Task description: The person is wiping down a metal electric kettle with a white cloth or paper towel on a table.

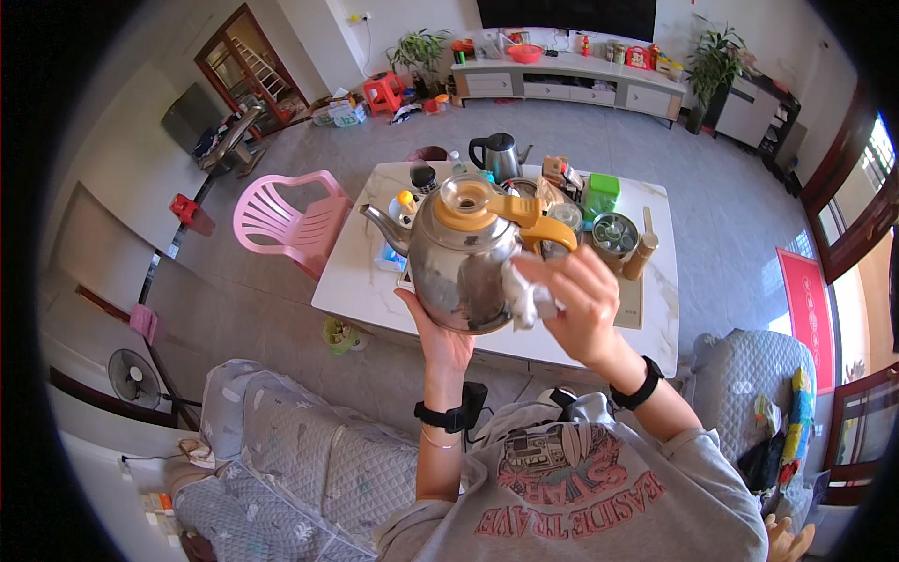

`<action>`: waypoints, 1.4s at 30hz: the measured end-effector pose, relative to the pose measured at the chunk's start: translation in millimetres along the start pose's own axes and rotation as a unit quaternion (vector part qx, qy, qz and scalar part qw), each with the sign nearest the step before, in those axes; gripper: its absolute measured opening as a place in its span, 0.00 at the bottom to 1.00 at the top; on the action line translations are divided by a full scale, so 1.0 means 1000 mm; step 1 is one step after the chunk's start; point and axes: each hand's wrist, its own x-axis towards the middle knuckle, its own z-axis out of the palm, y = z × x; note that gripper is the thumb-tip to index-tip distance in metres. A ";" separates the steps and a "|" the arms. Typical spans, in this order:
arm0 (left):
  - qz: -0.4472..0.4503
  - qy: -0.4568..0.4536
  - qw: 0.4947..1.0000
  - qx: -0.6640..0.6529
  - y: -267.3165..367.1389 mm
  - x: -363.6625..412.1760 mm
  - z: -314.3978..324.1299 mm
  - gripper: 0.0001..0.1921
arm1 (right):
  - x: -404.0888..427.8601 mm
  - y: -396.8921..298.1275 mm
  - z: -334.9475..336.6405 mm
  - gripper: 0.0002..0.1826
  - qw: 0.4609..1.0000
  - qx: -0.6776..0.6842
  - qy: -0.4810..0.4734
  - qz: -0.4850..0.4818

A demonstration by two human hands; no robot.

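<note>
A shiny stainless-steel teakettle (453, 277) with a yellow handle (555, 230) and a clear-topped lid (467, 193) is held up in front of me over the table. My left hand (444, 341) supports it from below, with the palm under its base and the thumb along the lower side. The spout points to the left. In my right hand (581, 298) is a crumpled white tissue or cloth (521, 298), pressed to the kettle's right side below the handle. Darker smudges or reflections show on the metal wall.
Beneath the kettle stands a marble-patterned table (372, 295). It carries a black-handled electric kettle (502, 160), a green box (602, 193), a round vessel with cups (614, 235) and a wooden holder (640, 256). A pink plastic chair (302, 218) is left; a quilt-covered sofa (302, 449) lies nearer.
</note>
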 end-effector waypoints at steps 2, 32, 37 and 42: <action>0.002 0.002 1.000 -0.003 0.001 0.000 -0.002 0.38 | -0.013 -0.001 0.006 0.20 1.000 0.004 -0.007 -0.026; 0.011 -0.008 1.000 0.005 0.006 -0.010 -0.007 0.38 | 0.002 -0.005 -0.007 0.25 0.999 -0.046 -0.008 0.009; 0.002 -0.013 1.000 -0.003 0.015 -0.010 0.001 0.38 | -0.022 -0.005 -0.002 0.26 0.998 -0.035 -0.043 -0.008; 0.006 0.003 1.000 -0.007 0.022 -0.007 -0.002 0.38 | -0.043 -0.003 0.005 0.25 0.993 -0.005 -0.116 0.017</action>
